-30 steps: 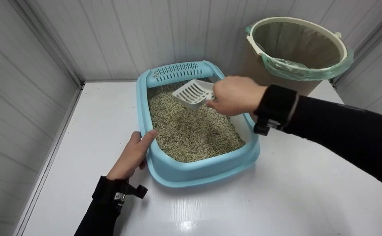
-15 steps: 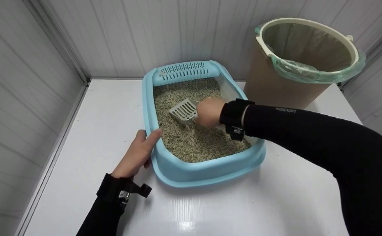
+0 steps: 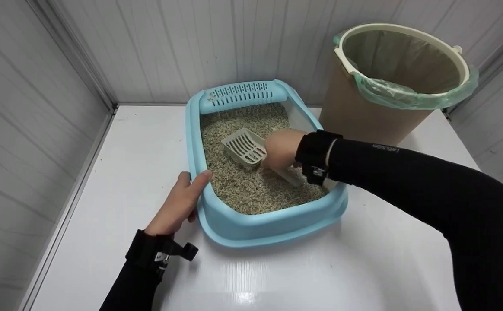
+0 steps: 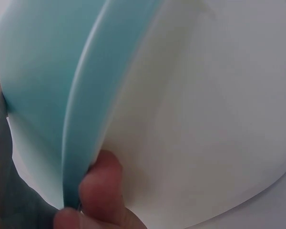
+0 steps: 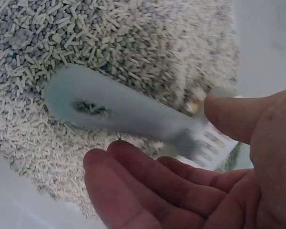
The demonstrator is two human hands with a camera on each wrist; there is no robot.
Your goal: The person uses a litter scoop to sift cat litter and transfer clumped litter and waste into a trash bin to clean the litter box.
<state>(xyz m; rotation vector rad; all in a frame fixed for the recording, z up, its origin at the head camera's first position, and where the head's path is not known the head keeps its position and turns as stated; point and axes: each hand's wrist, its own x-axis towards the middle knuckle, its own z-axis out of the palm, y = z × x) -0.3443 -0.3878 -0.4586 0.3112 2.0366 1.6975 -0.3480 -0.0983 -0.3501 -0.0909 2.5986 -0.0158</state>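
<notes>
A light blue litter box full of pellet litter stands on the white table. My left hand grips its left rim, thumb on top; in the left wrist view, fingertips curl under the blue edge. A pale slotted litter scoop lies on the litter, its handle pointing toward the near right. Over the scoop is my right hand. In the right wrist view its fingers are spread loosely beside the handle, not wrapped round it, and the thumb overlaps the slotted end.
A tall brown bin with a cream rim and a green plastic liner stands behind the litter box to the right. Grey panel walls border the white table at the back and sides.
The right hand has lowered the scoop from above the box onto the litter, and its fingers have loosened, baring the handle. The left hand stays on the rim.
</notes>
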